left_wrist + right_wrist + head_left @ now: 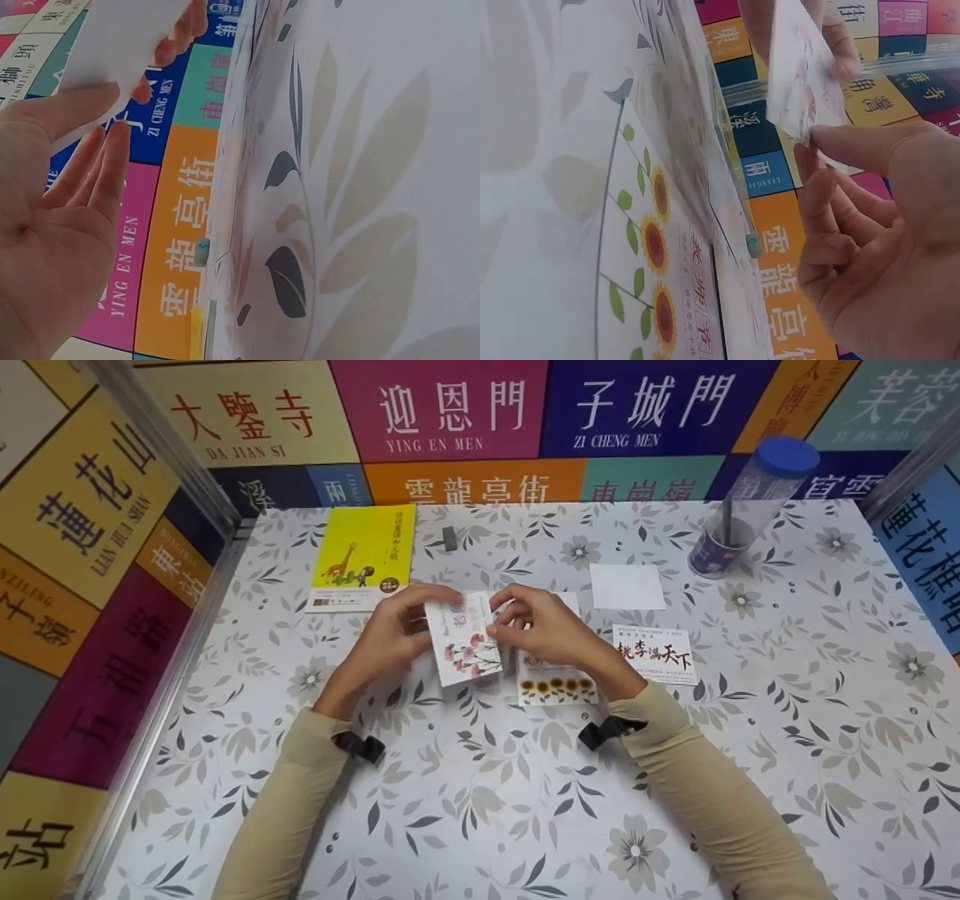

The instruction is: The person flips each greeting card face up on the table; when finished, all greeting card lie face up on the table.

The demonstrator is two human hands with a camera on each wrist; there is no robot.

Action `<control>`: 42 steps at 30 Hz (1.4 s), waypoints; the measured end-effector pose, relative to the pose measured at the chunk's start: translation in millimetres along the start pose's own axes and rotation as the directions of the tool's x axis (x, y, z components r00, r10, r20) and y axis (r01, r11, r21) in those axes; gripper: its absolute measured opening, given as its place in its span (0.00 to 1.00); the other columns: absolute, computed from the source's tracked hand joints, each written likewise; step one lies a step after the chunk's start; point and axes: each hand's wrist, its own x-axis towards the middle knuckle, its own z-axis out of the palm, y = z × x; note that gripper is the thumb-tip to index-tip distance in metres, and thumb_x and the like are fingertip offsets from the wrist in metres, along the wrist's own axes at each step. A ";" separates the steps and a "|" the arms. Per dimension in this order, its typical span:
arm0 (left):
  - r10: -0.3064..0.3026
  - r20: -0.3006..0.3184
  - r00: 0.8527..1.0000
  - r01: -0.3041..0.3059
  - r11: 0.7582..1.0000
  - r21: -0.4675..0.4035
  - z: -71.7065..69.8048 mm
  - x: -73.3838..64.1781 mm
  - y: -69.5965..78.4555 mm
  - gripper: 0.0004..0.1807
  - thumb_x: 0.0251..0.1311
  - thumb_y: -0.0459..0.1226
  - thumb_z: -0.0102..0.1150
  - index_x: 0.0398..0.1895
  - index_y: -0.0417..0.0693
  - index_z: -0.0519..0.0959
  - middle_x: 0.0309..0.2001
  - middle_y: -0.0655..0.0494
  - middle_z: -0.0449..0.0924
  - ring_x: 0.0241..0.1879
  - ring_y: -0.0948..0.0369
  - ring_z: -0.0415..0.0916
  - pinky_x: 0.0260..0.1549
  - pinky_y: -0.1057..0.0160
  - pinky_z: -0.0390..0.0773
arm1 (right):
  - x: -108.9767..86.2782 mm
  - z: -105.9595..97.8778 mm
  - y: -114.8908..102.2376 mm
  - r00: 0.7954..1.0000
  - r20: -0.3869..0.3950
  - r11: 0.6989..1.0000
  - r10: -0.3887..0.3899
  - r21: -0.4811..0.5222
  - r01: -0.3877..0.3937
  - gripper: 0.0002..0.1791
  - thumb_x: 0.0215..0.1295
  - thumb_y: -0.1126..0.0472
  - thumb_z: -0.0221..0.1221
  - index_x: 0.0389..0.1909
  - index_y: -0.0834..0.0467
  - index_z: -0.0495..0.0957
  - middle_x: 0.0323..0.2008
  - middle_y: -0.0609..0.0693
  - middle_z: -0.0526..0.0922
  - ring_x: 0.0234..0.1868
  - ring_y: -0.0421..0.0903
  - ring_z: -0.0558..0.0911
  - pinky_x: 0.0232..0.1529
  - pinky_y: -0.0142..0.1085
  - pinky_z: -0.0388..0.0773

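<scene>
A white card with pink carnations (pixel 465 645) is held up over the table in the head view, slightly tilted. My left hand (pixel 384 639) pinches its left side, with the thumb on the card's plain back (pixel 124 49) in the left wrist view. On the opposite side my right hand (pixel 553 628) grips the edge between thumb and index finger, as the right wrist view also shows. Beneath the right hand lies a sunflower card (pixel 559 691), partly covered by that hand. Near the right wrist is a card with dark red calligraphy (pixel 654 656).
A blank white card (pixel 628 587) lies beyond the right hand. Farther back stand a clear container with a blue lid (pixel 754 502) at right and, at left, a yellow book (pixel 364 551) lying flat beside a small grey block (pixel 449 538). Printed panels (pixel 450 409) border the table.
</scene>
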 end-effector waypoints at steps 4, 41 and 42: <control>-0.118 -0.015 0.993 0.114 0.982 -0.149 -2.0 0.7 0.7 0.27 0.84 0.42 0.53 0.81 0.56 0.66 0.64 0.44 0.82 0.57 0.48 0.88 0.52 0.54 0.91 | -0.6 0.4 -2.0 0.996 -0.074 0.990 0.043 0.140 -0.032 0.14 0.76 0.57 0.67 0.53 0.56 0.74 0.45 0.65 0.91 0.28 0.55 0.84 0.30 0.33 0.82; -0.344 0.232 0.910 0.188 0.841 0.507 -17.3 -6.1 -7.3 0.15 0.59 0.35 0.81 0.50 0.52 0.90 0.45 0.50 0.84 0.44 0.52 0.75 0.45 0.57 0.76 | -5.9 32.5 0.8 0.994 0.081 0.870 0.074 -0.493 -0.024 0.23 0.60 0.57 0.77 0.58 0.52 0.88 0.50 0.49 0.87 0.48 0.50 0.83 0.51 0.46 0.82; -0.347 0.233 0.908 0.192 0.842 0.504 -17.5 -6.2 -7.4 0.16 0.59 0.35 0.81 0.50 0.52 0.90 0.45 0.50 0.84 0.44 0.52 0.75 0.45 0.57 0.76 | -5.9 32.5 0.8 0.994 0.082 0.869 0.076 -0.494 -0.026 0.23 0.60 0.57 0.77 0.58 0.51 0.87 0.51 0.49 0.87 0.48 0.50 0.83 0.52 0.46 0.82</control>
